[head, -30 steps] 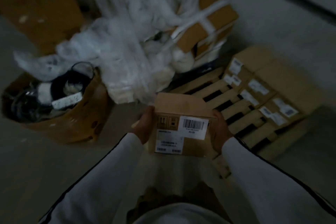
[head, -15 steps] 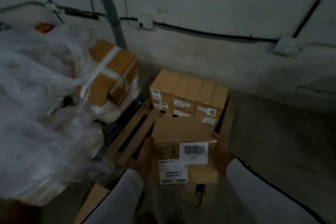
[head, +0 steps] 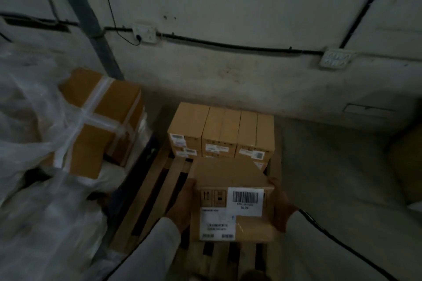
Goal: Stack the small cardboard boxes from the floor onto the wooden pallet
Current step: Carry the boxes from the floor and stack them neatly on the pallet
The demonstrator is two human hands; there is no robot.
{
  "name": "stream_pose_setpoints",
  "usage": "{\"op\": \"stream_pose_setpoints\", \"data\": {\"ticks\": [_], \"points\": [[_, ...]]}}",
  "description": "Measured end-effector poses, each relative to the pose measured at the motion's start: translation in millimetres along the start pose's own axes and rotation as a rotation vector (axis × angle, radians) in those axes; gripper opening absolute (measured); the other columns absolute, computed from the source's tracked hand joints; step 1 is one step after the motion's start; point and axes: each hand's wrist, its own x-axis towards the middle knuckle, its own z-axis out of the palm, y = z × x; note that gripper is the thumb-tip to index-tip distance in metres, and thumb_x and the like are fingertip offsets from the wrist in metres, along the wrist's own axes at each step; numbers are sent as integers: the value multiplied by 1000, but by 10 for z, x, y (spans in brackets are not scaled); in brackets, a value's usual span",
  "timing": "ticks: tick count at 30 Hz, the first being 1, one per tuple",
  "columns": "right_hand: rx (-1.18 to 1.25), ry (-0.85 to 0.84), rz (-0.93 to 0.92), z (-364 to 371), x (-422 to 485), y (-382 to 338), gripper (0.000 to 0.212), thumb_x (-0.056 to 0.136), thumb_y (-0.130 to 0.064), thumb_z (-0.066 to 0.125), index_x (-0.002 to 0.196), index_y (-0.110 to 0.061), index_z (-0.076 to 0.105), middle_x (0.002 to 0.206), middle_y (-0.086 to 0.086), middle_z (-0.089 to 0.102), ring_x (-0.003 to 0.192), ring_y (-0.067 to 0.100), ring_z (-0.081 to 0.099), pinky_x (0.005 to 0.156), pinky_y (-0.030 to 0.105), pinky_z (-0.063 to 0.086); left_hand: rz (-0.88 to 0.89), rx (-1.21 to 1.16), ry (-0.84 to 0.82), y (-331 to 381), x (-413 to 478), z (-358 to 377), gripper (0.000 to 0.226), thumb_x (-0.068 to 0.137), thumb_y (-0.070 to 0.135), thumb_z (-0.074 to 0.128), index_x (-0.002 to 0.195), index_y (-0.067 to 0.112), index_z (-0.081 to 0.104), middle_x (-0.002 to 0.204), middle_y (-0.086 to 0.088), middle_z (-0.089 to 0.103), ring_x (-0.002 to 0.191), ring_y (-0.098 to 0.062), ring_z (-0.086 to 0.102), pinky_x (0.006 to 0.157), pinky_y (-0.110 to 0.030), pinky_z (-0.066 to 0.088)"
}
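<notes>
I hold a small cardboard box (head: 228,178) with a barcode label and a white shipping label facing me. My left hand (head: 182,205) grips its left side and my right hand (head: 282,205) grips its right side. The box hangs above the slats of the wooden pallet (head: 148,194). At the pallet's far end, against the wall, stands a row of stacked small boxes (head: 220,130) with labels on their near faces. The held box hides part of that stack's lower layer.
A large pile of clear plastic wrap (head: 34,189) fills the left side, with a taped brown carton (head: 100,116) on it. A grey wall (head: 228,70) with a black conduit and sockets runs behind the pallet. Bare concrete floor (head: 331,178) lies to the right.
The view has swung from the plastic pile round to face the pallet and wall. The box in both hands has moved forward over the slats, closer to the stacked row.
</notes>
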Motion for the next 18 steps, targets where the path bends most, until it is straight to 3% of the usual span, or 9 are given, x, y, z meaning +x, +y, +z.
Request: {"op": "stream_pose_setpoints", "data": {"ticks": [3,6,8,11,14,16,18], "points": [[58,-29,-12,326,77,-182,58,93,-61,53,114,-10,72,98,19,77,92,39,70,80,50,57,69,59,-17,277,244,-162,53,107,47,31,118,13,70,109,-14,76,101,-33,72,88,-47,56],[80,3,-28,631,314,-349,61,86,-64,60,118,-13,71,107,20,75,96,39,71,86,52,57,97,74,-1,541,606,-347,48,107,43,35,94,20,75,89,-7,78,83,-26,73,77,-41,55],[70,-14,-9,836,513,-490,70,75,-67,68,123,-17,70,108,17,76,98,39,72,82,52,59,134,57,-40,748,827,-430,46,108,39,38,85,21,73,79,-3,74,74,-25,70,67,-36,55],[101,-26,-11,1168,809,-741,63,80,-62,68,122,-15,69,105,16,76,97,38,72,83,50,58,95,95,-26,1014,1236,-542,51,108,43,35,86,19,75,81,-5,76,72,-22,72,63,-33,56],[81,-60,19,1494,1194,-1046,58,85,-61,63,114,-11,70,103,18,76,98,37,69,94,52,52,78,74,18,1283,1766,-694,56,97,60,46,100,12,75,101,-14,76,88,-30,74,74,-42,59],[67,-106,4,1718,1411,-1336,57,89,-62,56,103,-9,72,90,17,77,88,35,69,85,47,54,76,83,54,1492,2120,-744,64,89,67,52,111,11,71,109,-16,75,99,-35,72,86,-51,58],[31,-114,52,1947,1698,-1659,56,94,-61,49,96,-9,71,77,14,75,78,31,67,73,40,52,38,88,108,1729,2507,-761,59,95,63,42,105,13,72,104,-14,76,97,-33,73,83,-48,57]]}}
